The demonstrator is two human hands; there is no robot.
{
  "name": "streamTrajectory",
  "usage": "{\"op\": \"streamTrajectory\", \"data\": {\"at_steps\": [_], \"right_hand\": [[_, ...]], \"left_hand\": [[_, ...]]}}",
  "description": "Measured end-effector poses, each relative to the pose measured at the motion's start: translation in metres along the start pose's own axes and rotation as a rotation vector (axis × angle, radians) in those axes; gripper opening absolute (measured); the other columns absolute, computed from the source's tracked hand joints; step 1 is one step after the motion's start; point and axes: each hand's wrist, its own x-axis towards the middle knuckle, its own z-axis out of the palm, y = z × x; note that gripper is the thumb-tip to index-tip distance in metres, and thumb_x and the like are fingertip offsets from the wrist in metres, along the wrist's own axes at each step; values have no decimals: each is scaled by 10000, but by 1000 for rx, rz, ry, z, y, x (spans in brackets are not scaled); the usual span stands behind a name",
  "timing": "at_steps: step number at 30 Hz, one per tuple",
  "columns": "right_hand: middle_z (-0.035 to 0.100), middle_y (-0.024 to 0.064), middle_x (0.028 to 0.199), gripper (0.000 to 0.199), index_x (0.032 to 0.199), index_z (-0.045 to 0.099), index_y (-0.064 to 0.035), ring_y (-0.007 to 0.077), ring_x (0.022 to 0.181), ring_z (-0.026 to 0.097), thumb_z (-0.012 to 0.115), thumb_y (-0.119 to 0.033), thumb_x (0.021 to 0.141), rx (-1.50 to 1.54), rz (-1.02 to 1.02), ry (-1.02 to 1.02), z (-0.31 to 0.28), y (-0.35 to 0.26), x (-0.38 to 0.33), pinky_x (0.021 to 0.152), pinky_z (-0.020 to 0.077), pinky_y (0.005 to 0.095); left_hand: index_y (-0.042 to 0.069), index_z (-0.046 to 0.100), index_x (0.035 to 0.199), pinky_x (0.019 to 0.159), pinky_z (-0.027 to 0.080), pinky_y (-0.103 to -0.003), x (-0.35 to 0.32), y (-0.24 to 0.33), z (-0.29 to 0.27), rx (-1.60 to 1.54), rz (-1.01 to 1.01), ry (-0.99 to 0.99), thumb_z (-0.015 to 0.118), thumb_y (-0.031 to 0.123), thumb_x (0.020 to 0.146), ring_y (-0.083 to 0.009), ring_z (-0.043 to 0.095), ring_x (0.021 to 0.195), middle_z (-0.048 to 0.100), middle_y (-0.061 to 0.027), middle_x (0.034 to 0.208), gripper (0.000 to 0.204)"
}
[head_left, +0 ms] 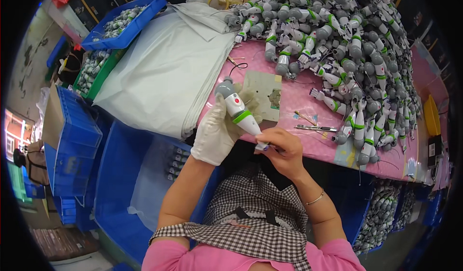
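Note:
My left hand (214,133), in a white glove, is wrapped around a toy robot arm (238,108). The toy has a grey ball-shaped shoulder, a white forearm with a green band and a red dot, and a thin black wire curling from its top. My bare right hand (282,148) pinches the toy's small white and purple hand end, its fingers closed there. The toy slants from upper left to lower right above the front of the table. Behind it lies a grey flat plate (263,90) with a dark worn patch.
A big heap of similar toy arms (337,44) covers the table's right side. A craft knife (316,128) lies before it on the pink covering (308,148). White sheeting (166,64) lies left, beside a blue tray (125,37). A blue bin (113,174) stands below left.

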Motion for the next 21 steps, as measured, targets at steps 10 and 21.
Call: {"op": "streamTrajectory", "data": {"at_steps": [10,21], "right_hand": [[634,99,1012,264,1080,609,38,98,595,601,562,-152,902,348,719,169,-51,-23,38,554,503,213],[664,85,885,253,1048,621,11,103,593,625,583,-183,889,508,665,411,-65,-2,33,545,526,229]], "left_hand": [[47,469,1235,585,453,-298,-10,-26,-9,-228,-376,14,291,577,916,-175,561,673,602,-97,889,644],[11,479,1207,594,465,-275,-39,-44,-4,-22,-592,15,360,526,922,-145,566,643,606,-86,847,601]]}}
